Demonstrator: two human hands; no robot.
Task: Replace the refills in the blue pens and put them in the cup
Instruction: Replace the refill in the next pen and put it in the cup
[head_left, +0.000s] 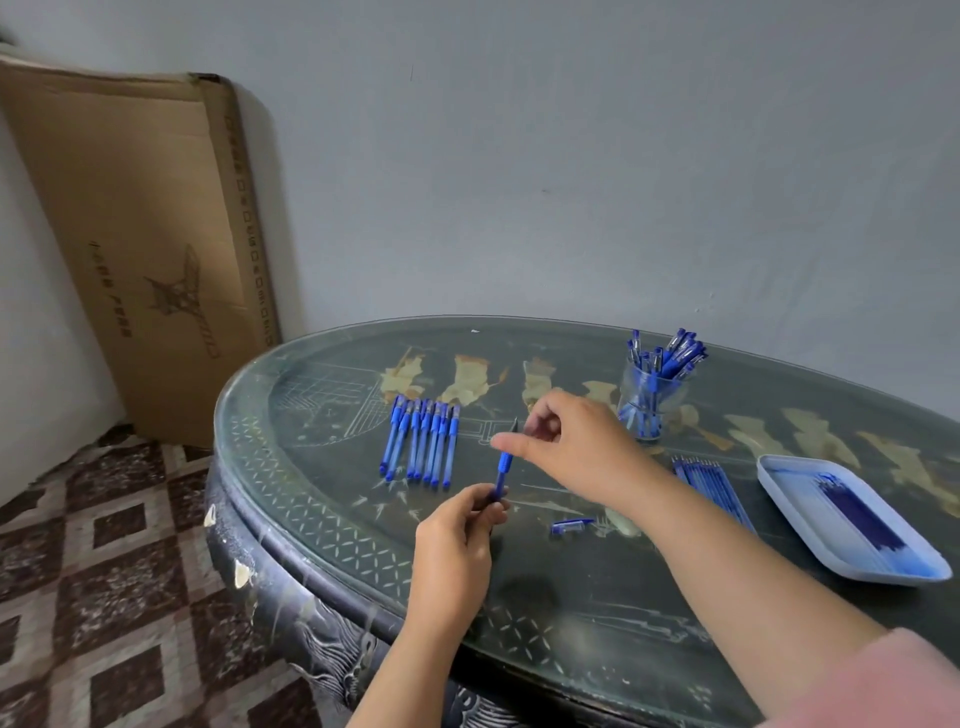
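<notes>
The left hand (457, 535) is gripping the lower end of a blue pen (503, 470), holding it nearly upright over the table (322, 519). The right hand (571, 447) is pinching a small dark pointed piece (515, 425) just above the pen's top. A pen cap (571, 526) is lying nearby. A row of pens (421, 441) is lying at the left, and the cup (649, 410), full of pens, is standing behind the right hand, with refills (711, 483) beside a tray (800, 493).

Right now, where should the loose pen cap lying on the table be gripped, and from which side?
Pinch the pen cap across its thicker barrel end, coming straight down from above. It lies flat on the table, long axis roughly left to right, thin clip pointing right, so both long sides are exposed for fingertips.
</notes>
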